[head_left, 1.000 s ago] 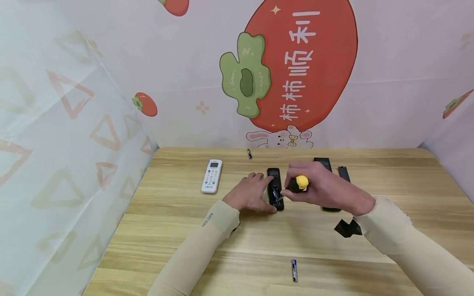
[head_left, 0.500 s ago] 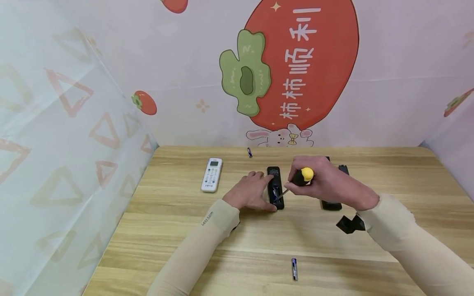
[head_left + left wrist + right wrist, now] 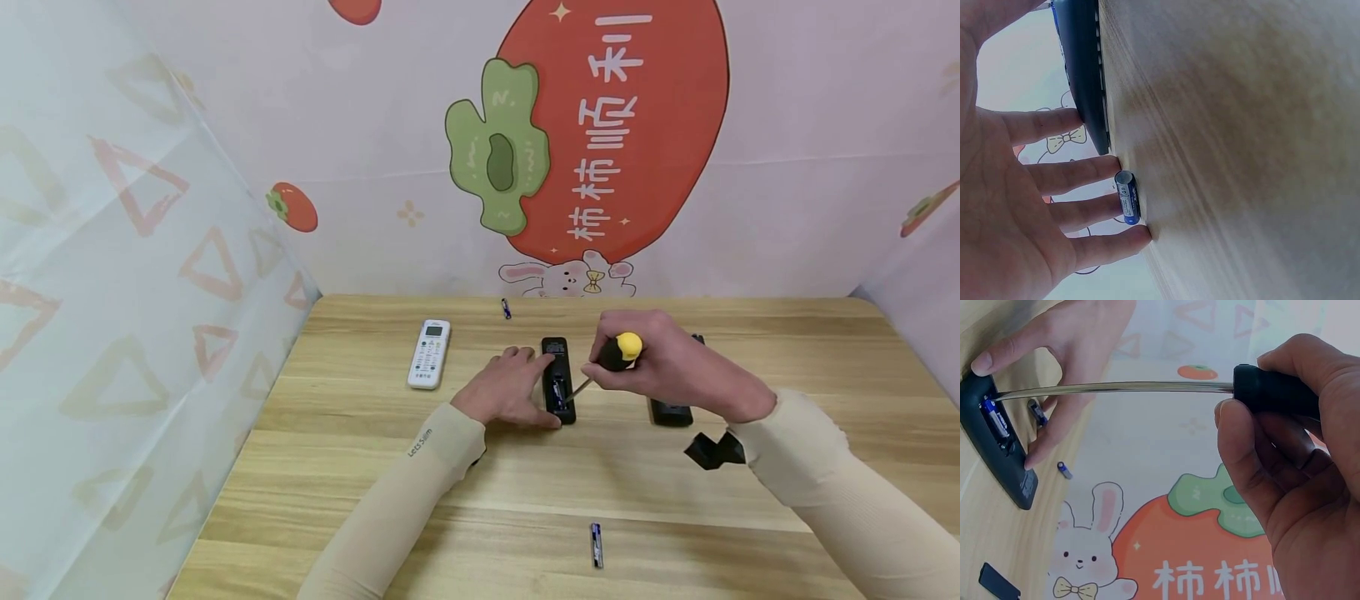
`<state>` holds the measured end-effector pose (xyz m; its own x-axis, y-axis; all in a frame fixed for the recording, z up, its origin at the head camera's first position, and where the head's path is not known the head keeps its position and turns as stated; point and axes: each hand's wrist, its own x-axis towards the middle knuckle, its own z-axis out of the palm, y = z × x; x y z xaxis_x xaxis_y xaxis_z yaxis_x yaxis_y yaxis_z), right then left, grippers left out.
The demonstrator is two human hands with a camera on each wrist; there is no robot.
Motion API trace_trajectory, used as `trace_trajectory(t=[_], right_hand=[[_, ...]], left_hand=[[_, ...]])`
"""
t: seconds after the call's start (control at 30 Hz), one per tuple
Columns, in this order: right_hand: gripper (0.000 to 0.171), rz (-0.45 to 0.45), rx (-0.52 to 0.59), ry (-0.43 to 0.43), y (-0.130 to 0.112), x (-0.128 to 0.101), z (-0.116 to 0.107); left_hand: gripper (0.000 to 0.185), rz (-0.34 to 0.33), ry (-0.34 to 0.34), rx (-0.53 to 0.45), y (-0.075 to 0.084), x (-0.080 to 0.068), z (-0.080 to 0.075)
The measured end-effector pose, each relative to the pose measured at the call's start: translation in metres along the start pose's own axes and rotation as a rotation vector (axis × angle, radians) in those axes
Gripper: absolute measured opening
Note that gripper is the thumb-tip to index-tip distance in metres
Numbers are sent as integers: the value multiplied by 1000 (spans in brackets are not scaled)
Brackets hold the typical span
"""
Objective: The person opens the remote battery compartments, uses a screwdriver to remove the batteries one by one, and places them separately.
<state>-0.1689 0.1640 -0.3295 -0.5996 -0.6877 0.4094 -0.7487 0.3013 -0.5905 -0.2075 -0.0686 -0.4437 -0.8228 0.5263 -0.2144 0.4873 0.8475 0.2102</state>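
A black remote control [image 3: 558, 383] lies back up on the wooden table, its battery bay uncovered, with a blue-and-silver battery [image 3: 996, 419] inside. My left hand [image 3: 506, 387] rests at its left side, fingers straight and spread, thumb at the near end and index finger touching the edge. Under that hand, beside the fingers, lies another battery [image 3: 1127, 197]. My right hand [image 3: 652, 362] grips the black handle of a screwdriver [image 3: 1147, 386] with a yellow end cap. The metal tip sits in the bay, right at the battery's end.
A white remote [image 3: 429, 354] lies at the left. One loose battery [image 3: 506, 309] is at the far table edge, another [image 3: 597, 546] near the front. A second black remote [image 3: 670, 413] is partly hidden behind my right hand. Patterned cloth walls [image 3: 360, 125] enclose the table.
My right hand has drawn a little up and to the right with the screwdriver, so more of its shaft shows. My left hand and the black remote have stayed put.
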Motion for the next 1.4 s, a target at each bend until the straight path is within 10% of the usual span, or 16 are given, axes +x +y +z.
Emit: trace_trajectory(t=[1.07,1.4], right_hand=[[32,0,-15,-9,8,-7,2],[15,238,138,52,35,-14,-11]], left_hand=[[102,4,-8,4,-2,1,-1],[102,16,-5,26,-1,0,-1]])
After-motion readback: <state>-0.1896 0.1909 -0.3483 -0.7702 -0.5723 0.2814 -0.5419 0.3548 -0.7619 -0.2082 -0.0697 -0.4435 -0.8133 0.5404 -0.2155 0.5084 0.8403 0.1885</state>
